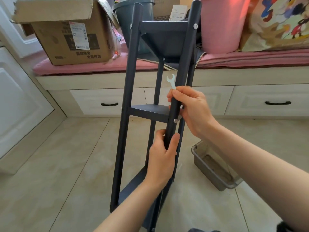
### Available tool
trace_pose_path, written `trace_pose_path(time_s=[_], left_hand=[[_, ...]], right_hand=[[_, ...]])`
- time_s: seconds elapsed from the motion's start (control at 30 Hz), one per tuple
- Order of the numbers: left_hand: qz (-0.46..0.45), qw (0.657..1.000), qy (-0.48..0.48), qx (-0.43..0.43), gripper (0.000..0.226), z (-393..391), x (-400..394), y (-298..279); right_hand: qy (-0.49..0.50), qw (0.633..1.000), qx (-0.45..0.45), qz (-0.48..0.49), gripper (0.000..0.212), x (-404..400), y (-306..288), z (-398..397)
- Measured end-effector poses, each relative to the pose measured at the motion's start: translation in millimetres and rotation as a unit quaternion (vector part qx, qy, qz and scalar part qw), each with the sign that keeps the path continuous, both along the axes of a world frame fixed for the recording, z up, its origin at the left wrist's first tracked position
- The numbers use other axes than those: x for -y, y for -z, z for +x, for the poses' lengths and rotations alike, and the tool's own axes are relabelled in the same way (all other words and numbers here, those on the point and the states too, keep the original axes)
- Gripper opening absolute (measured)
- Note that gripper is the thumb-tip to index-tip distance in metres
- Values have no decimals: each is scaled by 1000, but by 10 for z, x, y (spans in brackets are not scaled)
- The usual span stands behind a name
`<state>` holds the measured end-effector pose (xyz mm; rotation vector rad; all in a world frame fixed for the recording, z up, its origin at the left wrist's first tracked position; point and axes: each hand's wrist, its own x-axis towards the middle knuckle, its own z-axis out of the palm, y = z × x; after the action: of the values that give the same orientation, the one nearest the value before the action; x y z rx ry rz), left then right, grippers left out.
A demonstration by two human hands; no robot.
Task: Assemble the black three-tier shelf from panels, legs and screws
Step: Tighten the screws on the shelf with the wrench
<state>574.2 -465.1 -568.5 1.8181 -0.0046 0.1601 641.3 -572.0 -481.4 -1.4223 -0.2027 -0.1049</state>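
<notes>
The black three-tier shelf (127, 97) stands on the tiled floor in front of me, tilted towards me. Its top panel (164, 39), middle panel (148, 110) and bottom panel (132, 185) sit between black round legs. My left hand (162, 156) grips the near right leg (174, 106) below the middle panel. My right hand (189, 109) holds the same leg higher up and pinches a small white flat wrench (171, 80) that sticks up above my thumb. A silver screw head (175, 121) shows on this leg at the middle panel.
A grey plastic tray (215, 168) lies on the floor to the right of the shelf. Behind it runs a window bench with drawers (110, 101), a pink cushion (250, 59), an open cardboard box (70, 34), a grey bin (123, 19) and a pink bucket (222, 25).
</notes>
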Motion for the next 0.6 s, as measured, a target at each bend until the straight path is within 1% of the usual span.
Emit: trace_pose_path(time_s=[0.07, 0.17, 0.23, 0.37, 0.5, 0.6], left_hand=[[3, 1000, -25, 11, 17, 18, 12, 27], [19, 994, -76, 75, 27, 17, -48, 44], [19, 991, -90, 100, 31, 27, -87, 27], [-16, 991, -103, 89, 32, 57, -175, 4], [-75, 987, -120, 75, 37, 28, -234, 51], [-92, 983, -144, 72, 36, 5, -279, 58]], right_hand=[[1, 1000, 8, -1, 26, -36, -29, 5], [8, 999, 24, -29, 25, -130, -84, 13], [12, 998, 34, -43, 26, -199, -129, 16], [-5, 997, 42, -62, 25, -295, -221, -4], [-70, 989, 83, -99, 23, -289, -242, -38], [-107, 983, 86, -118, 22, -279, -225, -51]])
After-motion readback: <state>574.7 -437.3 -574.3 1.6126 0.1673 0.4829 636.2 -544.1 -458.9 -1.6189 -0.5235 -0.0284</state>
